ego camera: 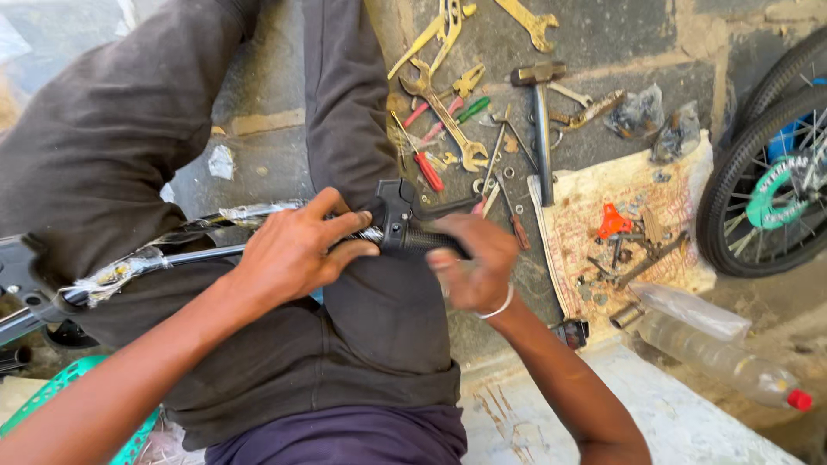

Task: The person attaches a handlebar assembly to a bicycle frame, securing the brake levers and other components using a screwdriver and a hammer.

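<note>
Rough grey stone paving runs under everything, strewn with tools, and the person sits over it with dark-trousered legs stretched away from the camera. Across the thigh lies a bicycle handlebar (198,255), a black tube partly wrapped in torn clear film, and all else is placed from it.

The left hand (297,254) grips the bar just beside its right-hand end, fingers curled fully round the tube and thumb on top. The right hand (469,263) closes over the black rubber grip (422,239) at the very end of the bar, fingers bent round it, though the hand is blurred and how tightly it clasps cannot be told. Between the two hands, mounted on the bar, sits a black brake lever bracket (396,207), its lever (448,207) pointing beyond the right hand.

Beyond the bar's end, on the paving, lie brass-coloured spanners (448,116), a red-handled screwdriver (426,168) and a hammer (540,129). Farther to the right of these a worn printed sack (603,207) holds small bolts and an orange plastic part (613,220). Past the sack stands a bicycle wheel (758,189) with a black tyre. Nearer the camera than the sack lies a clear plastic bottle (724,357) with a red cap. Under the bar's left end, a green plastic basket (60,379) shows at the edge.
</note>
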